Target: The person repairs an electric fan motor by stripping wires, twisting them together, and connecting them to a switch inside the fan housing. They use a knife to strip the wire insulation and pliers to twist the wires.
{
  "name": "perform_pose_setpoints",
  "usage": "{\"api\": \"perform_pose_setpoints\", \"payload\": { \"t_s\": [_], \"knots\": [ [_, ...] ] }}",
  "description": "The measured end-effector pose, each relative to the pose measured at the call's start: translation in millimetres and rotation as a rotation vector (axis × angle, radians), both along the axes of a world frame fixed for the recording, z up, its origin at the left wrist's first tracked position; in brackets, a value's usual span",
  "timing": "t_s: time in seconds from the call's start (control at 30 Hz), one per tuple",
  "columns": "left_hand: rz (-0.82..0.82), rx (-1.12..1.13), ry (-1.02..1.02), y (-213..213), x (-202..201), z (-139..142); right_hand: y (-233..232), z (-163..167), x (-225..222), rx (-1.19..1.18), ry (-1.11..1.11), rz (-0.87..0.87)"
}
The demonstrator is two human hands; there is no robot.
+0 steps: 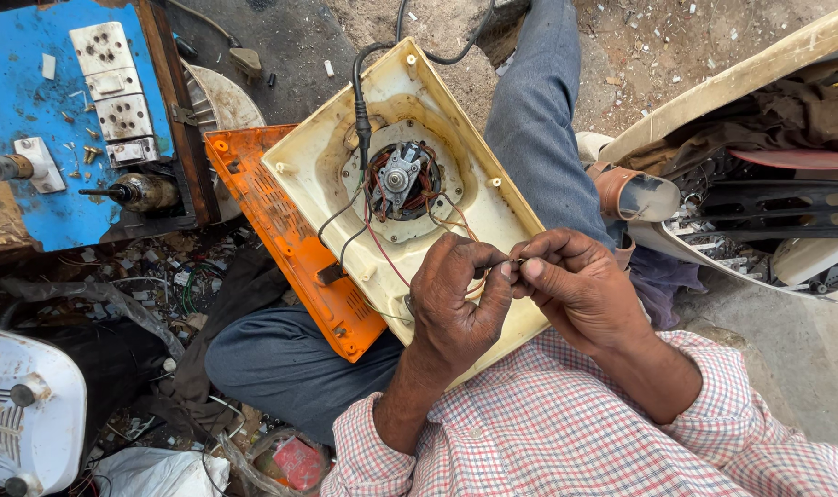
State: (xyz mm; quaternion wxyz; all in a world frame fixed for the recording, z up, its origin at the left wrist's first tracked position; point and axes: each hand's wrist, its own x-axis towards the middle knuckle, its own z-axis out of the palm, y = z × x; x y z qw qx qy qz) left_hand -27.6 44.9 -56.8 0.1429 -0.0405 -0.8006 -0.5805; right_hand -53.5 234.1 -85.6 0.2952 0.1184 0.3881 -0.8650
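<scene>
The fingertips (509,268) of both hands meet over a thin wire end (520,262), pinching it between thumbs and forefingers. The left hand (456,299) is curled closed, its thumb and forefinger pressed on the wire from the left; the right hand (576,285) is closed the same way, gripping the wire from the right. From the pinch, thin red and brown wires (382,253) loop back to a small electric motor (401,179) with copper windings, set in a round recess of a yellowed cream plastic housing (474,138). The housing lies open side up across the person's lap, directly under both hands. A black power cord (360,101) enters at the housing's upper part and runs down beside the motor. Under the housing's left edge lies an orange vented plastic cover (281,230), resting on the person's knee in blue trousers (539,120). Further left stands a blue board (23,120) carrying white sockets and switches (115,92). At lower left lies a white appliance casing (23,414), among scattered scraps of wire
</scene>
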Motion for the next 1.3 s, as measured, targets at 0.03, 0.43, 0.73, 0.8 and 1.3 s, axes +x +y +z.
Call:
{"api": "perform_pose_setpoints", "payload": {
  "t_s": [0.03, 0.43, 0.73, 0.8, 1.3],
  "knots": [
    [-0.01, 0.008, -0.008, 0, 0, 0, -1, -1, 2, 0.004, 0.013, -0.014],
    [-0.071, 0.031, -0.004, -4, -7, -2, -14, -2, 14, 0.165, 0.243, -0.147],
    [-0.06, 0.196, -0.061, -17, -4, 3, -25, 5, 12, 0.117, 0.223, -0.117],
    [-0.048, 0.143, -0.05, -20, -3, 7, -26, 5, 13, 0.209, 0.282, -0.095],
    [-0.081, -0.025, 0.035, -20, -13, 10, -23, 3, 9, 0.171, 0.258, -0.116]
  ]
}}
